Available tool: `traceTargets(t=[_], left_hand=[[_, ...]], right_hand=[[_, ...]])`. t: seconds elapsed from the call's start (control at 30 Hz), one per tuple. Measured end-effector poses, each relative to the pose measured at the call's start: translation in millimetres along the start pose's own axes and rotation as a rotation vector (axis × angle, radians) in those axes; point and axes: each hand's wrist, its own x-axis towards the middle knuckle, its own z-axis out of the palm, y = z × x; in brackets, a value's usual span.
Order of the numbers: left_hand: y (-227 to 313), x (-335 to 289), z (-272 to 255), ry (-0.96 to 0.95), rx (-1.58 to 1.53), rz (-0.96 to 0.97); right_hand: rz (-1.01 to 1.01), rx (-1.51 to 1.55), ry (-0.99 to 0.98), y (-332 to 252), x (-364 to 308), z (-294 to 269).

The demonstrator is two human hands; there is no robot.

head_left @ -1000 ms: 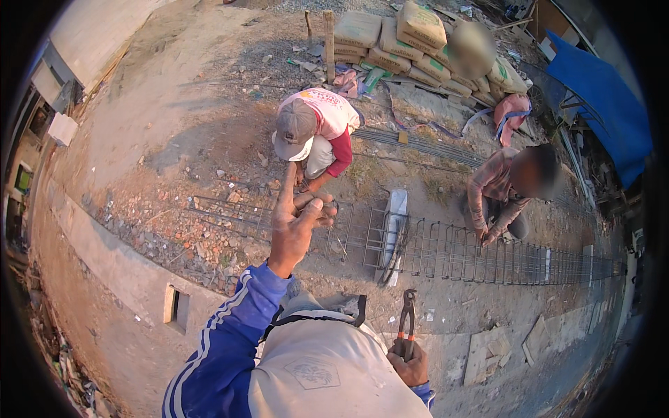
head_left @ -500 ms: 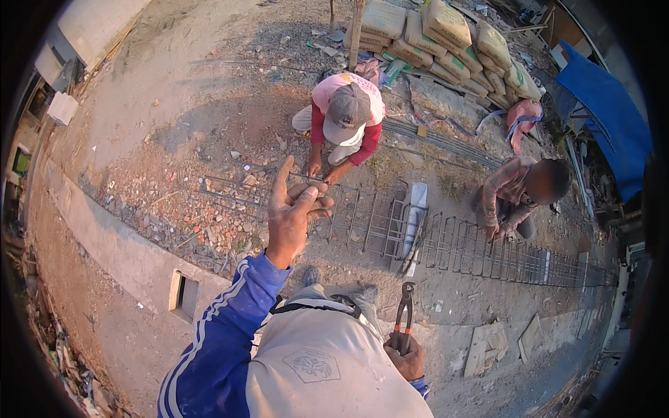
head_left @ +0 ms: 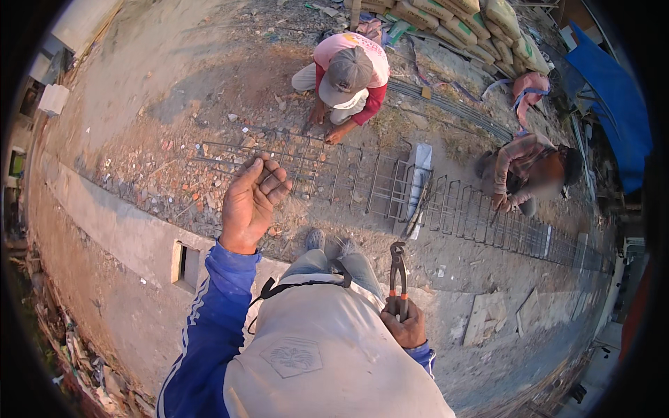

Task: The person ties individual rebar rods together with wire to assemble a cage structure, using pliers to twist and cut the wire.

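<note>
In front of the rebar cage [head_left: 390, 182] I hold up my left hand [head_left: 252, 200], palm showing. Its fingers are loosely bent, the thumb beside them, and nothing shows in the palm. My right hand [head_left: 405, 324], low and to the right of my body, is closed around the handles of a pair of end-cutting pincers [head_left: 398, 279]. The pincers are dark with orange bands on the handles, and their jaws point away from me. The cage is long steel bars with square stirrups, running from centre left to far right.
One co-worker in a grey cap [head_left: 346, 73] crouches at the cage's far side with both hands on its bars. Another person [head_left: 529, 171] squats farther right, hands at the cage. Stacked sacks [head_left: 453, 28], loose bars [head_left: 453, 108] and a blue tarp [head_left: 610, 111] lie beyond; rubble [head_left: 174, 167] covers the left ground.
My left hand has come lower and nearer, its raised index finger now bent. The right hand keeps the pincers. The whole view has tilted, showing more of my feet.
</note>
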Motion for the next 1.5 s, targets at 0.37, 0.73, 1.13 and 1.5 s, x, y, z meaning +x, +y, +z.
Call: traceTargets(t=[0.37, 0.73, 1.13, 1.5], left_hand=[[10, -58, 8, -0.144, -0.104, 0.313], [-83, -74, 82, -0.351, -0.167, 0.194], [-120, -85, 110, -0.471, 0.116, 0.240], [-170, -74, 147, -0.513, 0.317, 0.391]], right_hand=[[-0.298, -0.072, 0.070, 8, 19, -61], [-0.202, 0.962, 0.256, 53, 39, -122], [-0.276, 0.974, 0.828, 94, 57, -136], [-0.148, 0.456, 0.329, 0, 13, -198]])
